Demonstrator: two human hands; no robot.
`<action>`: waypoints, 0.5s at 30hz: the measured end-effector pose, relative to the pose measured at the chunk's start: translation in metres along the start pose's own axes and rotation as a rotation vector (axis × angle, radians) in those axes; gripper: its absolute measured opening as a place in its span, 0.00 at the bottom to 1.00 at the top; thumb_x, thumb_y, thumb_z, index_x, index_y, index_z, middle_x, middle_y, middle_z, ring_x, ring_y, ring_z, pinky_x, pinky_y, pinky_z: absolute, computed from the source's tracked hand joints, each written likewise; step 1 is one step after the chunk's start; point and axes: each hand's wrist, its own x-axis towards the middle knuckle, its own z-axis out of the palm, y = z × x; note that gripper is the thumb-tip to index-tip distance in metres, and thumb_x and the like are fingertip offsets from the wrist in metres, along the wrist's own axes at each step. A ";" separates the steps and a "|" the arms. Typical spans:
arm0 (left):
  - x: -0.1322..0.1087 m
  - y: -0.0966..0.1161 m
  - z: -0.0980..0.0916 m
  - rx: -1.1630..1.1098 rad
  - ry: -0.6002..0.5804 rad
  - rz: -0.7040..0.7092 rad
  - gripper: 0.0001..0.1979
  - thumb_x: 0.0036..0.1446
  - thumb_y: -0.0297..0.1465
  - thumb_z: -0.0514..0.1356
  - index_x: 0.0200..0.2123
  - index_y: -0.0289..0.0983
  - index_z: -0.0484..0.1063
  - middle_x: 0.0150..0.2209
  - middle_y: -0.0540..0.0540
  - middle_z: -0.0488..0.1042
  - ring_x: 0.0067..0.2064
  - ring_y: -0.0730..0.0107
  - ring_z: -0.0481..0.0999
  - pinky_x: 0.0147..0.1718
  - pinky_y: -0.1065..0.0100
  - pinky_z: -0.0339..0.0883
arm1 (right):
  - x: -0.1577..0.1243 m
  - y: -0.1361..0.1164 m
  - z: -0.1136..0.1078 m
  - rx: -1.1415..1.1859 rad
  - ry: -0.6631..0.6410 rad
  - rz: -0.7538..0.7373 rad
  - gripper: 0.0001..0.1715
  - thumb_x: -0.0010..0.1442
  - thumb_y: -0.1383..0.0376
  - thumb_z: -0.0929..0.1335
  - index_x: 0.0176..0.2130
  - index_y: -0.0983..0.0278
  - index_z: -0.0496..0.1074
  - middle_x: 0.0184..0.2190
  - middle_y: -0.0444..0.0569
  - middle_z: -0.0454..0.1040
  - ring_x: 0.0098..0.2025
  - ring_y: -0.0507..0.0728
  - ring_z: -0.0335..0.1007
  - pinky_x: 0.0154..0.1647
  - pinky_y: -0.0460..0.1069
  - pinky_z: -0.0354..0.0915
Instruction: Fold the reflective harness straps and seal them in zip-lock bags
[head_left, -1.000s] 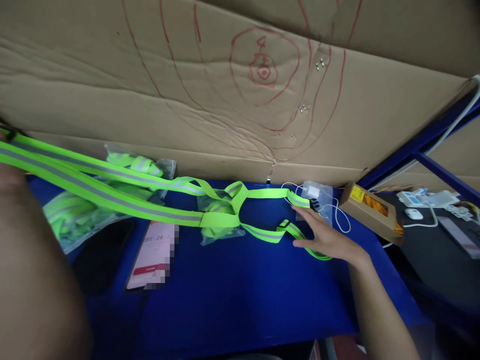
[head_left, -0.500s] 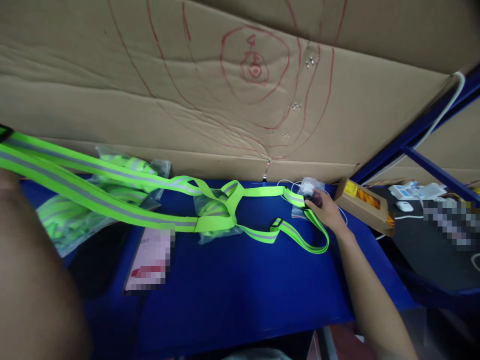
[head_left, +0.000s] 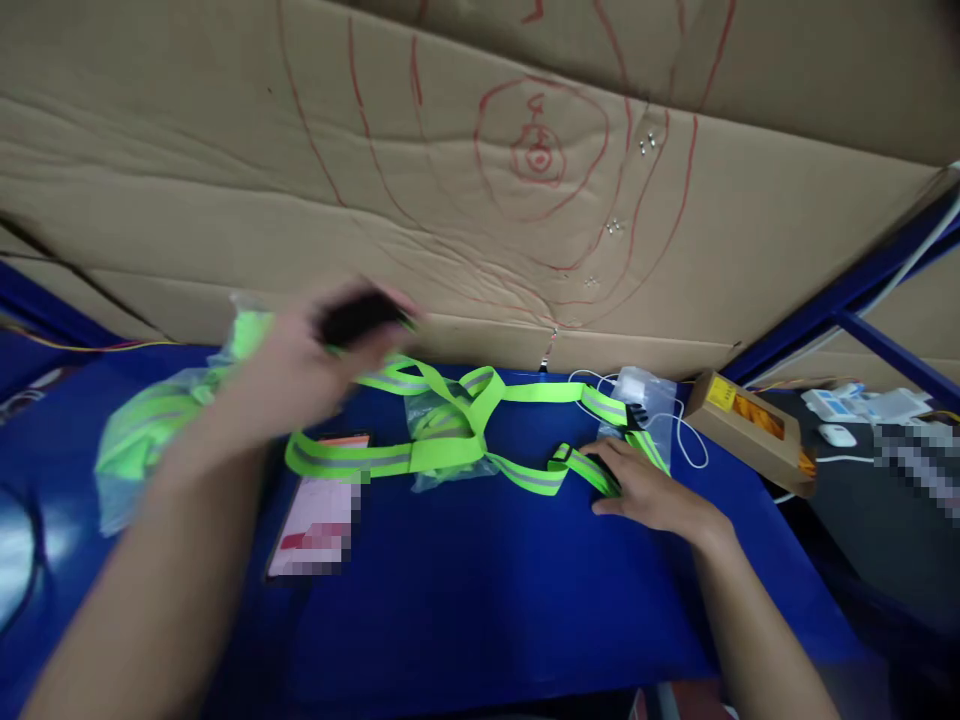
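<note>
A fluorescent green reflective vest made of straps with grey stripes [head_left: 450, 455] lies spread across the blue table. My left hand [head_left: 322, 350], smeared by motion, is raised over its left end and closed around a black piece [head_left: 360, 315]; a sliver of green strap shows beside it. My right hand [head_left: 649, 490] rests at the lower right strap, its thumb and fingers closed on the webbing beside a black slider [head_left: 561, 455]. A black buckle [head_left: 637, 414] sits on the upper right strap. Under the middle of the vest lies a clear bag [head_left: 431, 482] with more green straps.
At the left, a plastic bag of green straps [head_left: 146, 430] lies behind my left forearm. A phone [head_left: 315, 530] is near the front left. A cardboard box [head_left: 750, 430] and white cable [head_left: 694, 445] are at the right. Cardboard [head_left: 225, 200] stands behind the table [head_left: 480, 590].
My left hand has come in from the far left, and the stretched left straps have slackened. My right hand has moved from the upper strap's end down to the lower strap.
</note>
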 end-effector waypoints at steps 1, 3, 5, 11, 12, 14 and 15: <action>-0.006 0.009 0.021 -0.032 -0.238 0.119 0.12 0.68 0.34 0.57 0.53 0.41 0.71 0.48 0.52 0.77 0.47 0.71 0.77 0.48 0.67 0.72 | 0.003 0.000 0.002 0.015 0.032 0.005 0.31 0.63 0.58 0.71 0.62 0.59 0.66 0.58 0.55 0.71 0.57 0.64 0.69 0.60 0.59 0.65; -0.017 0.025 0.064 0.035 -0.606 0.233 0.23 0.64 0.21 0.56 0.59 0.46 0.68 0.60 0.51 0.72 0.57 0.67 0.74 0.56 0.64 0.69 | 0.008 0.002 0.001 0.067 0.066 -0.009 0.23 0.69 0.58 0.65 0.61 0.60 0.68 0.56 0.54 0.74 0.54 0.62 0.72 0.58 0.57 0.66; -0.026 0.034 0.098 0.185 -0.666 0.268 0.28 0.61 0.18 0.57 0.61 0.44 0.66 0.63 0.46 0.69 0.56 0.61 0.76 0.51 0.63 0.71 | 0.012 0.004 -0.004 0.122 0.072 -0.015 0.21 0.71 0.55 0.62 0.58 0.60 0.71 0.53 0.53 0.77 0.51 0.60 0.75 0.55 0.55 0.68; -0.029 0.034 0.119 0.426 -0.764 0.298 0.13 0.60 0.18 0.56 0.43 0.39 0.74 0.42 0.46 0.79 0.43 0.57 0.81 0.35 0.63 0.71 | 0.004 0.013 -0.023 0.338 -0.081 0.083 0.29 0.70 0.46 0.60 0.37 0.64 0.76 0.32 0.50 0.80 0.34 0.55 0.77 0.36 0.48 0.69; -0.027 0.033 0.116 0.480 -0.744 0.294 0.13 0.60 0.17 0.55 0.41 0.38 0.74 0.41 0.46 0.79 0.42 0.56 0.81 0.34 0.63 0.70 | 0.001 0.017 -0.026 0.388 -0.139 0.114 0.30 0.69 0.44 0.61 0.35 0.64 0.76 0.31 0.50 0.81 0.33 0.55 0.77 0.36 0.48 0.69; -0.022 0.031 0.109 0.579 -0.696 0.284 0.13 0.60 0.17 0.54 0.40 0.37 0.74 0.40 0.45 0.79 0.41 0.56 0.81 0.33 0.63 0.68 | -0.007 0.026 -0.035 0.496 -0.260 0.192 0.30 0.66 0.42 0.64 0.33 0.64 0.73 0.28 0.50 0.80 0.30 0.56 0.78 0.35 0.49 0.70; -0.020 0.030 0.106 0.618 -0.671 0.279 0.13 0.61 0.18 0.53 0.40 0.37 0.74 0.40 0.44 0.79 0.40 0.55 0.81 0.32 0.62 0.68 | -0.011 0.030 -0.039 0.549 -0.302 0.233 0.29 0.65 0.41 0.65 0.33 0.64 0.72 0.27 0.49 0.80 0.29 0.56 0.78 0.33 0.49 0.70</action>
